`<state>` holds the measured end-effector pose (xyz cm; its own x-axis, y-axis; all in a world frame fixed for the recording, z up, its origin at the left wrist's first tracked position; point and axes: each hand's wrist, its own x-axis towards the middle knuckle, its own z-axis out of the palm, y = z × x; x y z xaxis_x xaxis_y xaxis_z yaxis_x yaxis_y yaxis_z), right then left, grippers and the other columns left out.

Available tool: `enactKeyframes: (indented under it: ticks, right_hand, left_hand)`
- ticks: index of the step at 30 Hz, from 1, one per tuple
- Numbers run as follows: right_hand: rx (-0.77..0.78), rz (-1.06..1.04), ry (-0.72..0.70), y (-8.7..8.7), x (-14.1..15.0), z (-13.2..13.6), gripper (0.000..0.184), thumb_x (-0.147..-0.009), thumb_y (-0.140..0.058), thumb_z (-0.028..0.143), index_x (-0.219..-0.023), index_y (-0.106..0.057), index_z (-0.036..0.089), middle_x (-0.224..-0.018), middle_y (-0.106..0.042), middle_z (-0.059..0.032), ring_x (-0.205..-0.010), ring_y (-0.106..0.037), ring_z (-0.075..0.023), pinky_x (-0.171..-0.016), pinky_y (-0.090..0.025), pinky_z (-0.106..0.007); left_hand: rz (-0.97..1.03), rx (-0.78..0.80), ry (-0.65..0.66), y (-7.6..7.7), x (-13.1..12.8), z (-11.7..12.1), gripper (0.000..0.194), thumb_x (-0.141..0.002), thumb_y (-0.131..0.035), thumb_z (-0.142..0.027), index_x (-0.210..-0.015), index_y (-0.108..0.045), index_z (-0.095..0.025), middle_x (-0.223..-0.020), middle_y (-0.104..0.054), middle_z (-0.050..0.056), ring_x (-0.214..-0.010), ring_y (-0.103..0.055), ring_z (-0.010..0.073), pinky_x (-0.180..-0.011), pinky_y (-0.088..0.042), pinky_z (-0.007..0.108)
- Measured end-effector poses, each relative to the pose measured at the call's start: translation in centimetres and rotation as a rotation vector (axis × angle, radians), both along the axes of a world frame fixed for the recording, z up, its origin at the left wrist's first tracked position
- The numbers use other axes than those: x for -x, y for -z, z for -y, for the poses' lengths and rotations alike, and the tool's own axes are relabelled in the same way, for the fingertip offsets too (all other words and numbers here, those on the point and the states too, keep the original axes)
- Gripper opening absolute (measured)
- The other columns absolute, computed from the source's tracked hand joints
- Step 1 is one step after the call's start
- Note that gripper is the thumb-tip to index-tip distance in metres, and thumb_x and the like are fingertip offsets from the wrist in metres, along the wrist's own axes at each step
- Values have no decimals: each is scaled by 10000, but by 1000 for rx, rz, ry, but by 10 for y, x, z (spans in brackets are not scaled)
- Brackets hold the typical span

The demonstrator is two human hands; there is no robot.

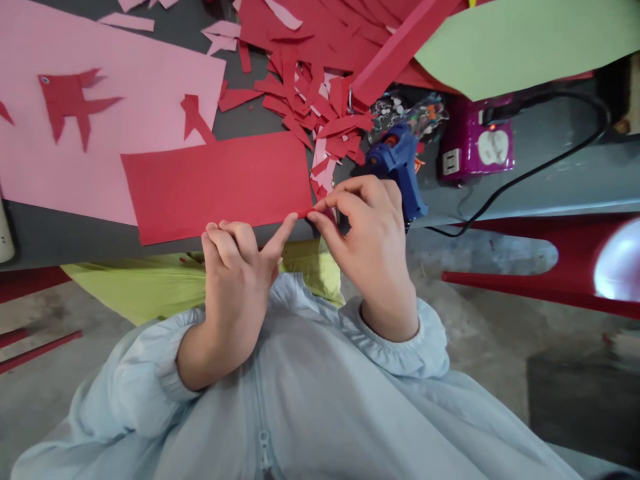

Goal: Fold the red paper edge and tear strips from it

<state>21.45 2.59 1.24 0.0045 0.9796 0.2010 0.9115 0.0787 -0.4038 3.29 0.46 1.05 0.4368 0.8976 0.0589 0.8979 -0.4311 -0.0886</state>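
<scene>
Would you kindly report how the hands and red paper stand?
Left hand touching red paper. Right hand pinching its corner. Scraps and glue gun close beside right hand.

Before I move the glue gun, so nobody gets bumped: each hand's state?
Left hand: fingertip at red sheet, grip unclear.
Right hand: closed, pinching the sheet's corner.

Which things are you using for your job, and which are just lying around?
Seems in use:
- red paper, with left hand and right hand at its corner

Seem to be lying about for now:
- pink sheet
- red fish cutout
- paper scraps
- blue glue gun
- green sheet
</scene>
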Motion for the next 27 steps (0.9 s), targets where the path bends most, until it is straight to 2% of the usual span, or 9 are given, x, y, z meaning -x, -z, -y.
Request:
enactKeyframes:
  ticks: [4, 7, 10, 13, 17, 23, 27]
  right_hand:
    - [-59, -1, -30, -2, -5, 4, 90, -932, -619, 241, -942, -703, 210, -983, -651, -57, -960, -562, -224, -909, -438, -399]
    - [-129, -7, -101, -5, -4, 10, 181, -941, -566, 156, -928, -732, 228, -931, -649, -49, -914, -541, -202, -866, -438, -372]
    - [-160, 42, -181, -4, 0, 18, 254, -950, -543, 129, -1018, -766, 230, -894, -637, -59, -890, -496, -199, -802, -426, -347]
    - [-156, 124, -161, -1, 2, 23, 288, -966, -529, 148, -1120, -762, 221, -854, -614, -66, -859, -452, -201, -753, -402, -345]
    - [-146, 185, -105, 4, 0, 25, 306, -964, -520, 141, -1113, -766, 246, -835, -602, -56, -844, -442, -192, -737, -389, -339]
    - [-179, 193, -111, 6, -1, 25, 298, -974, -522, 165, -1129, -770, 221, -841, -624, -63, -838, -453, -192, -743, -401, -336]
    - [-149, 194, -97, 5, 1, 25, 306, -975, -515, 173, -1141, -765, 234, -863, -630, -63, -848, -469, -192, -752, -407, -337]
  left_hand:
    - [-36, 11, -11, -1, -1, 0, 876, -1002, -544, -321, -1590, 100, -405, -1299, -570, 188, -1231, -597, 386, -944, -543, 604]
    - [-95, 49, 14, -7, -2, -3, 862, -999, -547, -341, -1592, 74, -417, -1251, -592, 182, -1180, -633, 385, -894, -566, 585]
    - [-94, 130, 11, -14, -5, -8, 872, -999, -546, -309, -1578, 92, -444, -1249, -593, 184, -1157, -644, 389, -854, -575, 575]
    - [-96, 204, -18, -20, -9, -12, 872, -991, -552, -281, -1572, 70, -473, -1246, -591, 183, -1128, -652, 395, -824, -576, 567]
    - [-171, 252, -28, -26, -14, -16, 858, -976, -582, -334, -1572, 13, -497, -1174, -594, 171, -1048, -666, 389, -742, -584, 504]
    - [-203, 270, -24, -28, -13, -19, 841, -981, -564, -370, -1560, 25, -524, -1126, -578, 136, -976, -652, 338, -702, -571, 443]
    - [-158, 218, 12, -25, -9, -19, 785, -996, -524, -353, -1579, -22, -504, -1109, -583, 132, -936, -642, 304, -702, -565, 427]
